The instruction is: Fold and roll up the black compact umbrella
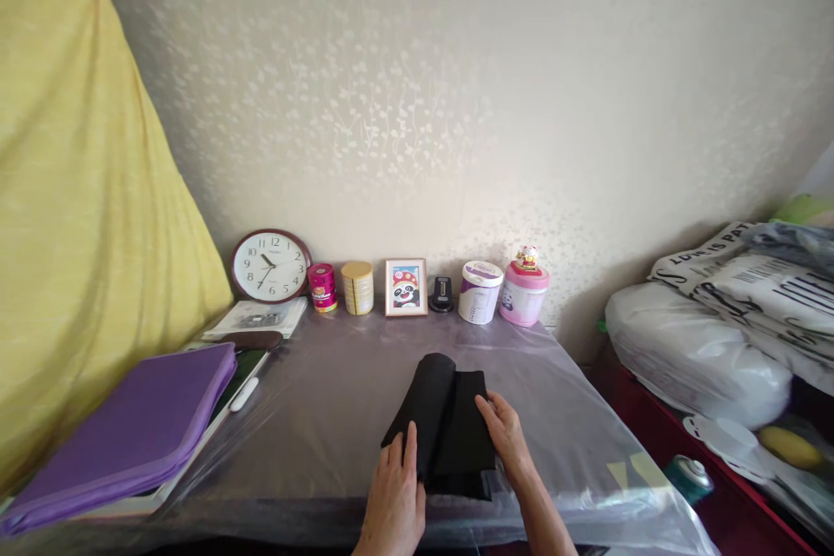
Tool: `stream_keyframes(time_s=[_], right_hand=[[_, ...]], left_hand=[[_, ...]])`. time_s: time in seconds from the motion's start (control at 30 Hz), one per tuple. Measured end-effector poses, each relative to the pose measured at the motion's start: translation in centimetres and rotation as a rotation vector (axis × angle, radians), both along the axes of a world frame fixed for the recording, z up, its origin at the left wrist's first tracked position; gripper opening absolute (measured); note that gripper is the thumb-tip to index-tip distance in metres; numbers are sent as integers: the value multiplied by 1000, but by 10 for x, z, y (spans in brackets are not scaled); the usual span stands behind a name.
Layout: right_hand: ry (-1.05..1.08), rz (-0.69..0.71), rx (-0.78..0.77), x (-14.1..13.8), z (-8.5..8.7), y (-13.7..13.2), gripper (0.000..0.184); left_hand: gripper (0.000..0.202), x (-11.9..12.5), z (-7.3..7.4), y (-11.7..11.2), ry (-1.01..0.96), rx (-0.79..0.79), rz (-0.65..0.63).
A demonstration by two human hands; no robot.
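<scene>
A black folded cloth [449, 417] lies on the table [326, 417], which is covered with clear plastic sheet. Its left part is rolled or folded over into a raised ridge. My left hand [396, 491] rests at the cloth's near left edge, fingers stretched out flat against the fold. My right hand [505, 434] lies on the cloth's right edge, fingers extended and pressing on the fabric. Both hands touch the cloth; neither lifts it.
A purple zip case [130, 426] lies at the left over papers. Along the wall stand a round clock [270, 266], a pink tin [322, 287], a gold tin [358, 287], a framed picture [406, 287], a white tub [480, 292] and a pink tub [524, 293]. Bags [704, 339] pile up at the right. A yellow curtain [71, 191] hangs at the left.
</scene>
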State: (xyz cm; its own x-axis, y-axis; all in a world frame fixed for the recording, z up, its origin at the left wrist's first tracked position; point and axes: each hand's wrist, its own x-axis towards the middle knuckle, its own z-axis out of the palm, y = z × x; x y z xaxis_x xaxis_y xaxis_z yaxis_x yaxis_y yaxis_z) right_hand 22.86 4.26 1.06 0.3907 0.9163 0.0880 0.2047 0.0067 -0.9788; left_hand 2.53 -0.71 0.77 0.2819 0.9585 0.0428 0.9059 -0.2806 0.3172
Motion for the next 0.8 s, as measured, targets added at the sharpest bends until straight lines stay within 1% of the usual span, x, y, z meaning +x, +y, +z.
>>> stream_keyframes(time_s=[0.1, 0.23, 0.33, 0.43, 0.57, 0.73, 0.8], right_hand=[[21, 18, 46, -10, 10, 9, 52], [51, 59, 68, -32, 21, 25, 55], [47, 73, 78, -51, 24, 37, 54], [17, 101, 59, -65, 22, 47, 53], [-108, 112, -12, -79, 18, 56, 46], [-361, 161, -99, -89, 15, 59, 37], [-469, 176, -121, -90, 15, 59, 35]], left_hand=[[71, 1, 1, -1, 26, -10, 5], [72, 3, 2, -1, 50, -3, 20], [72, 3, 0, 0, 54, 0, 21], [73, 2, -5, 1, 49, 5, 11], [72, 1, -12, 3, 17, 41, 8], [56, 0, -16, 5, -20, 38, 9], [55, 0, -16, 5, -23, 43, 13]])
